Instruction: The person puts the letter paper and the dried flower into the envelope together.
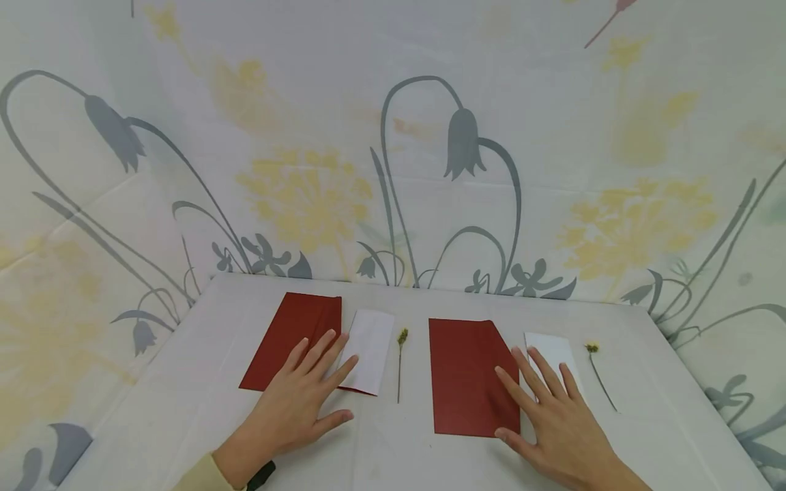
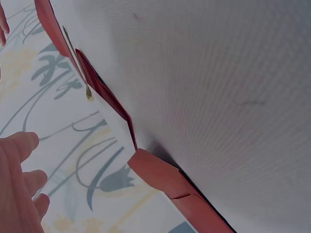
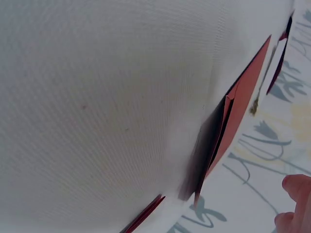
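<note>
My left hand (image 1: 301, 402) has its fingers spread, overlapping the lower right of a red envelope (image 1: 285, 337) and the edge of a white card (image 1: 372, 348) in the head view. A red edge shows beneath that card. Beside it lies a small dried flower (image 1: 400, 361) on a thin stem. My right hand (image 1: 561, 426), fingers also spread, reaches over a second red envelope's (image 1: 463, 382) right side and a second white card (image 1: 549, 346), which it partly covers. Another yellow-headed flower (image 1: 600, 375) lies to the right. The wrist views show fingers raised above the table, holding nothing.
The two sets lie side by side on a white-covered table (image 1: 381, 450). Behind and beside it hangs a pale cloth (image 1: 344, 102) with grey and yellow flower prints. A sleeve cuff (image 1: 209, 476) and something dark (image 1: 260, 475) show at the left wrist.
</note>
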A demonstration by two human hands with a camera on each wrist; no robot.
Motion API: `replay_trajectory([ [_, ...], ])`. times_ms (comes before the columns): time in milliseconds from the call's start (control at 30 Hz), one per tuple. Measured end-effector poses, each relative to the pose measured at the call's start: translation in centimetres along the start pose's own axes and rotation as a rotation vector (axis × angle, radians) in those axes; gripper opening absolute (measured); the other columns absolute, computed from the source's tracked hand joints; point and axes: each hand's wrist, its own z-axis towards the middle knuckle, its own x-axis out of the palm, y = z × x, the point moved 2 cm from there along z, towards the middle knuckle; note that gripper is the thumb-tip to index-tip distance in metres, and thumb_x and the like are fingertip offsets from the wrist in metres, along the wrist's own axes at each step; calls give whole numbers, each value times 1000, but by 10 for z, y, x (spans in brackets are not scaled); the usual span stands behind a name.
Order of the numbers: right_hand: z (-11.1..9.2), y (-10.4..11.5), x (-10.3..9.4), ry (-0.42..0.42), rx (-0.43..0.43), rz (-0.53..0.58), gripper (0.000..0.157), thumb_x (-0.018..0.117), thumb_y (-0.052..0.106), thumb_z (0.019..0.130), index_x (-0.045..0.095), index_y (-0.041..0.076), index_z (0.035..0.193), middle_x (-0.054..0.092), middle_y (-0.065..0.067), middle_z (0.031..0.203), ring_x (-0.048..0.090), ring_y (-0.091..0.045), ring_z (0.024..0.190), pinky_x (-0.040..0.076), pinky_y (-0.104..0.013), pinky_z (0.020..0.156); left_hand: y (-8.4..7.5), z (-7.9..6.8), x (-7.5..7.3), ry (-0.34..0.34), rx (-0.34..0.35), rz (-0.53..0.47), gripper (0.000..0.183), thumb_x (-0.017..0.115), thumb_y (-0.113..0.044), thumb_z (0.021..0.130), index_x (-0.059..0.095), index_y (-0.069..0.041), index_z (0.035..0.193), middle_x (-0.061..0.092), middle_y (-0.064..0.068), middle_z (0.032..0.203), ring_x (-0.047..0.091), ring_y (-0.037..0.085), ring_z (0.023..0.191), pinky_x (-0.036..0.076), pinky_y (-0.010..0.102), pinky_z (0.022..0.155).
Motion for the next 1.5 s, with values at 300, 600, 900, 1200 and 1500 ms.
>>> replay_trajectory([
  [300,5,-4,-4,2,40,11,80,50,68,92,42,15,151,14,-10,165,14,-37,149,-4,-48,119,1,2,1,-34,14,-37,75,57,-63,91,46,-19,150,21,10,164,13,33,150,0,52,119],
  [600,15,1,-2,-79,13,86,69,44,61,99,49,12,147,35,-15,157,30,-35,143,2,-32,120,3,3,-2,-22,23,-146,63,50,-60,97,53,-19,145,39,5,156,32,28,144,30,53,113],
  [900,32,17,1,-102,-8,154,63,48,55,100,55,10,142,42,-16,153,37,-36,140,3,-23,118,7,1,-7,-89,-55,-331,43,69,-41,93,65,-22,131,64,-5,127,60,14,114,55,34,86],
  [1200,53,36,11,-77,-56,191,57,59,45,97,54,11,143,41,-14,154,36,-34,142,36,-46,110,35,-1,-5,-73,-300,-700,34,73,-23,93,67,-16,126,68,-11,118,63,13,109,54,42,89],
  [1500,77,61,19,0,-127,206,60,74,30,86,57,10,140,47,-15,149,42,-31,138,42,-46,105,77,-13,10,16,-387,-938,41,71,-27,95,61,-9,131,67,3,122,63,24,112,53,42,91],
])
